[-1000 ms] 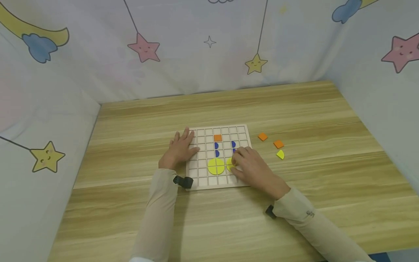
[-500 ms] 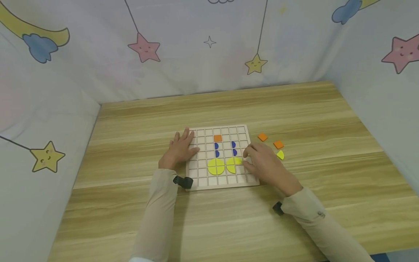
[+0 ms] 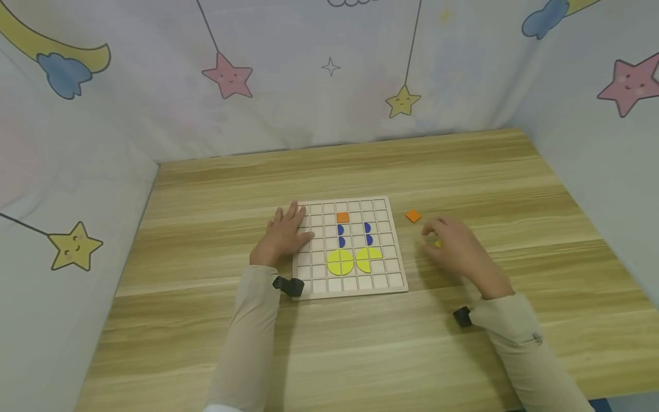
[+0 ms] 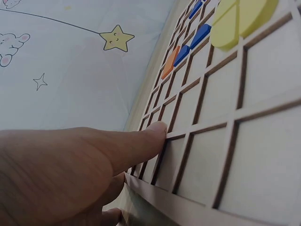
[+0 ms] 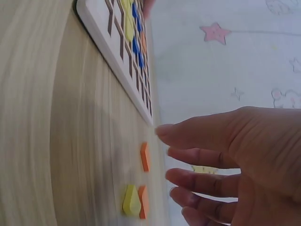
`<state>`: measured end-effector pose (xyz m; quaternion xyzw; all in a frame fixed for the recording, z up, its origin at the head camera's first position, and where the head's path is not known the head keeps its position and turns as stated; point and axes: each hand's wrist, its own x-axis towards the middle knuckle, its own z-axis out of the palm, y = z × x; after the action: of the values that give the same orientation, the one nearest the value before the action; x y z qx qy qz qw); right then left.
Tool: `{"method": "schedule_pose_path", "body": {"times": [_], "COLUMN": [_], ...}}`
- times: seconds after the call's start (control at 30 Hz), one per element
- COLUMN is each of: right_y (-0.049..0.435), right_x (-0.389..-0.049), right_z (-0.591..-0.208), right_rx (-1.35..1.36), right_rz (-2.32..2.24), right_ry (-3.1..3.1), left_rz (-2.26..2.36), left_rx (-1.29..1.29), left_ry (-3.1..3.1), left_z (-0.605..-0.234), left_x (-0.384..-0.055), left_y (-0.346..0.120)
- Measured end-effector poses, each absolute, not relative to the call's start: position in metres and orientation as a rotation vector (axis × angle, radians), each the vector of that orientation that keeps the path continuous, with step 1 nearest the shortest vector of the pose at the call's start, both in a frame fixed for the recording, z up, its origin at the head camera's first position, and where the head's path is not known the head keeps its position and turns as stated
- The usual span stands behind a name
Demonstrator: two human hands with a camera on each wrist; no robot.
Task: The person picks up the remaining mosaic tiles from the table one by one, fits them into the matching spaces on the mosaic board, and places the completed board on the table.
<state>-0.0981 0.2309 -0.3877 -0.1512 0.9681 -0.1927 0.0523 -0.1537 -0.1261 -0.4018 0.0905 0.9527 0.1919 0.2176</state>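
My left hand (image 3: 281, 237) rests with spread fingers on the left edge of a wooden grid board (image 3: 350, 295); its thumb lies on the grid in the left wrist view. Set in the board are an orange square (image 3: 342, 217), several blue half-circles (image 3: 340, 230), a full yellow circle of quarter pieces (image 3: 334, 257), and three yellow quarters (image 3: 363, 258) beside it. Right of the board, my right hand (image 3: 455, 249) hovers above the loose pieces, thumb and fingers apart with nothing between them. Under it are a yellow quarter-circle (image 5: 132, 201) and an orange square (image 5: 144, 202).
Another loose orange square (image 3: 413, 216) lies near the board's upper right side. The wood-grain table (image 3: 206, 183) reaches back to a fabric wall (image 3: 288, 103) printed with stars, with more fabric on both sides.
My right hand has moved right, off the board and over the loose pieces, uncovering the yellow and blue pieces on the grid. My left hand has stayed in place.
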Motion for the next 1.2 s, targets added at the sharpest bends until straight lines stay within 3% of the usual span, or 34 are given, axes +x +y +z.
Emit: {"method": "schedule_pose_path", "body": {"times": [0.37,1.2], "right_y": [0.267,0.28], "right_x": [-0.102,-0.103], "right_z": [-0.393,-0.411], "right_rx": [-0.342,-0.359], "right_rz": [-0.59,-0.695], "right_ry": [2.854,2.868], "left_rz": [0.524,0.533], "left_rx": [0.252,0.251], "left_ry": [2.637,2.635], "left_z": [-0.402,-0.403], "left_x": [-0.153,-0.154], "left_y": [-0.127,-0.127]}}
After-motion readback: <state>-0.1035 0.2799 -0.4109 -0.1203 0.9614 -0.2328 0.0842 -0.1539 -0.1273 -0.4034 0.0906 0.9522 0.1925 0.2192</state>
